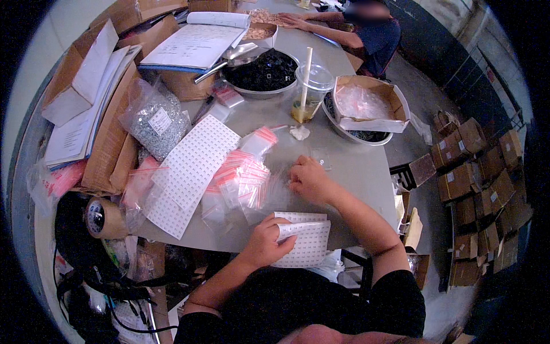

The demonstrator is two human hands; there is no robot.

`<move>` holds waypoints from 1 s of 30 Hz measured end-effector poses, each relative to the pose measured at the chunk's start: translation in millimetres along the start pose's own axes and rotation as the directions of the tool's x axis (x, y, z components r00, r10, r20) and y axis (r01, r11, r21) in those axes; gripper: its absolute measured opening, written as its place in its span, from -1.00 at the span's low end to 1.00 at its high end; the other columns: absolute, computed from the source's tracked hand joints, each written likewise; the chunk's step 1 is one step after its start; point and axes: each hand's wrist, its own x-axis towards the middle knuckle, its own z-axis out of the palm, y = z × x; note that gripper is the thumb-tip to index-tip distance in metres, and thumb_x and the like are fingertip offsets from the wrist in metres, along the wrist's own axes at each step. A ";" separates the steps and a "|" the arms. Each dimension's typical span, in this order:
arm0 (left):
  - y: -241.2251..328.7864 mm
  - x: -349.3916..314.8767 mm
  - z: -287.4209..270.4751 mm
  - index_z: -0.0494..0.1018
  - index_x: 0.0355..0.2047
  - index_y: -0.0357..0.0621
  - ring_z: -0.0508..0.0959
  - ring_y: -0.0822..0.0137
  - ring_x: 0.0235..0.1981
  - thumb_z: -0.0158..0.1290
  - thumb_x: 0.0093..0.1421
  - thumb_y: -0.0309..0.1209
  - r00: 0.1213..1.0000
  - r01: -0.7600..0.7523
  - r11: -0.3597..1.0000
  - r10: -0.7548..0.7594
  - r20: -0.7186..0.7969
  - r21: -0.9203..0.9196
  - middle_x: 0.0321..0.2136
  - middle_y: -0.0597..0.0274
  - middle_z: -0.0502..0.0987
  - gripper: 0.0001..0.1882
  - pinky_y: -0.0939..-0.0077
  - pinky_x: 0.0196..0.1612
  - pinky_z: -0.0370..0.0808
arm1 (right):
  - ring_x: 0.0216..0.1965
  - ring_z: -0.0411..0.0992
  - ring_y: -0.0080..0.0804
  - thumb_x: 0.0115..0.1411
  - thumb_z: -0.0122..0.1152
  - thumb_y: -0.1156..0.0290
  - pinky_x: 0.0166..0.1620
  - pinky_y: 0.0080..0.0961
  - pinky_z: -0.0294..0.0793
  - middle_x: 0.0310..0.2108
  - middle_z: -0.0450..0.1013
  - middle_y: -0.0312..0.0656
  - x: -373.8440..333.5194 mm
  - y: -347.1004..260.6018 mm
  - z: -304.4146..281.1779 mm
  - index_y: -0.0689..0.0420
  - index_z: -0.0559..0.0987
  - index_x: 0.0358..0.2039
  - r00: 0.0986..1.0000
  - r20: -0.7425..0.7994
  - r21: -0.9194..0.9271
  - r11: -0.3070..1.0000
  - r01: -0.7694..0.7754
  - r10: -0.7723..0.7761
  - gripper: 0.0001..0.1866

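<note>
At the table's near edge, my left hand (267, 239) grips a folded sheet of small printed labels (303, 245), its thumb over the front. My right hand (311, 180) rests over the table with its fingers curled down beside some clear plastic; whatever is between the fingertips is hidden. Left of it lies a loose heap of small zip bags (243, 179) with red-striped tops. More label sheets (192, 172) lie flat to the left of the bags. A crumpled white scrap (299, 132) sits beyond my right hand.
Farther back stand a bowl of black parts (260, 92) with a metal scoop (239, 54), a plastic cup with a straw (312, 94), and a carton (401, 114) on another bowl. A bag of screws (157, 123) leans at left. A co-worker (372, 40) sits across; cartons (481, 183) stack at right.
</note>
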 end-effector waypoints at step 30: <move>-1.4 -1.6 1.9 0.54 -0.36 -0.31 0.55 -0.01 -0.27 0.21 -0.03 -0.46 1.000 -0.013 0.998 0.013 0.008 -0.054 -0.33 -0.01 0.57 -0.79 0.23 -0.15 0.50 | -0.46 0.50 0.11 0.19 0.08 0.31 -0.39 -0.06 0.51 -0.53 0.50 0.02 -36.2 9.9 5.8 -0.01 0.38 -0.06 0.910 -0.393 0.257 0.966 -0.028 0.131 -0.70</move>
